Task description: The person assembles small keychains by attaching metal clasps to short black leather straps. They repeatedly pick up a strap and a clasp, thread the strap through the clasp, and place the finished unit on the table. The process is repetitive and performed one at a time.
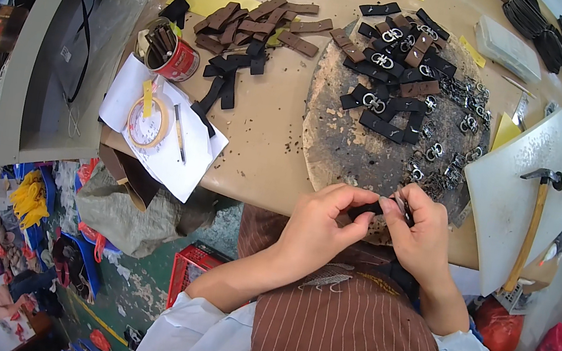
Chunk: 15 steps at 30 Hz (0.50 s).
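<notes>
Between my hands, at the near edge of a round worn board (324, 138), is a short black strap piece (364, 209). My left hand (325, 224) pinches one end between thumb and fingers. At the other end, my right hand (421, 232) closes on it with thumb and forefinger. Something small and shiny shows at the right fingertips, mostly hidden by them. Beyond my hands, black and brown strap pieces (382, 125) lie on the board, several with silver metal buckles (382, 60). Loose silver buckles (469, 123) are heaped along the board's right side.
A hammer (531, 225) rests on a white slab (498, 186) at right. Brown strap pieces (228, 22), a red can of rods (179, 62), a tape roll (137, 123) and a pen (179, 132) on paper lie at left. A clear plastic box (508, 48) is far right.
</notes>
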{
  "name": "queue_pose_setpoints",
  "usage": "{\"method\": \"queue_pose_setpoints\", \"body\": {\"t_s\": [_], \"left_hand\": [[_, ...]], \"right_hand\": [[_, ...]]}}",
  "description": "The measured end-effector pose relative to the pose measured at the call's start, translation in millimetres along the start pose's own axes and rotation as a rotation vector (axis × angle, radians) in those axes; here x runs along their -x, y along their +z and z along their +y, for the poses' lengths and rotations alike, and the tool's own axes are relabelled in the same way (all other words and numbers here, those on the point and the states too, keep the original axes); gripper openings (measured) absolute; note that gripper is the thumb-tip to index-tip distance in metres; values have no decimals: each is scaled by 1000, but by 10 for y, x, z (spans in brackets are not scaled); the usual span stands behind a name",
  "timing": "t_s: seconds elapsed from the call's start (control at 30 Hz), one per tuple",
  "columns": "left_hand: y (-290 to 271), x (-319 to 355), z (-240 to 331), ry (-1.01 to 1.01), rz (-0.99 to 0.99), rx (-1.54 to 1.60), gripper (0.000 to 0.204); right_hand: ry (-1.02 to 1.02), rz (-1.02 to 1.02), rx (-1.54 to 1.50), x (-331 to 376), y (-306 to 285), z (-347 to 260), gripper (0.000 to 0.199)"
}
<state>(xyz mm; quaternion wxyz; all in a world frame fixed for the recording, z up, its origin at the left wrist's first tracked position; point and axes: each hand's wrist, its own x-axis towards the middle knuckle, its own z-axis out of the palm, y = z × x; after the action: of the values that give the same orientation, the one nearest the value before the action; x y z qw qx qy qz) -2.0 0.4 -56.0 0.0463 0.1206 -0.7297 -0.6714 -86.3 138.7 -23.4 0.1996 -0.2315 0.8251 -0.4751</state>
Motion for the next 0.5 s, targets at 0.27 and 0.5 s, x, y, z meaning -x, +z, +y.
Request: {"method": "queue_pose_setpoints", "body": {"t_s": [0.27, 0.5], "left_hand": [[-176, -445, 81, -200, -35, 256, 20], [-242, -964, 302, 221, 258, -292, 33]], "right_hand": [[122, 101, 26, -160, -267, 148, 21], [-147, 271, 464, -376, -381, 333, 26]]}}
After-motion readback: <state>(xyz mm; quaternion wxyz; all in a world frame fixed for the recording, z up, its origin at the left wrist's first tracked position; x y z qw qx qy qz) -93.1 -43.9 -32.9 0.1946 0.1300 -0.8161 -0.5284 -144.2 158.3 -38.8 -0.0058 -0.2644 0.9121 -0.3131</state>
